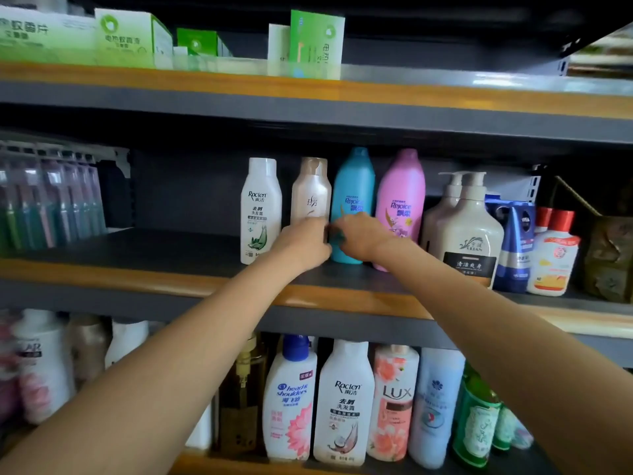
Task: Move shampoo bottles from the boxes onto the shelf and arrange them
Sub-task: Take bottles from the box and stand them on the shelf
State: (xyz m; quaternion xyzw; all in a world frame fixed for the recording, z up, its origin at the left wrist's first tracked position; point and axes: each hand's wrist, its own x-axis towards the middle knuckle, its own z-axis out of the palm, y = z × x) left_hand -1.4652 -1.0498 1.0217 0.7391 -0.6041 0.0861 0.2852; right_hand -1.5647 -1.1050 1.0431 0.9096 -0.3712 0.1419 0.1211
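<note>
Four shampoo bottles stand in a row on the middle shelf (154, 250): a white Raclen bottle (260, 207), a beige bottle (311, 190), a teal Rejoice bottle (354, 186) and a pink Rejoice bottle (400, 197). My left hand (301, 246) is wrapped round the lower part of the beige bottle and hides it. My right hand (363, 234) grips the lower front of the teal bottle, fingers curled toward its left side. The two hands nearly touch. No box is in view.
Right of the pink bottle stand cream pump bottles (469, 231), blue Nivea tubes (513, 241) and red-capped white bottles (551, 258). Toothbrush packs (51, 200) hang at the shelf's left. Green boxes (123, 36) fill the top shelf. Several bottles (342, 399) crowd the lower shelf.
</note>
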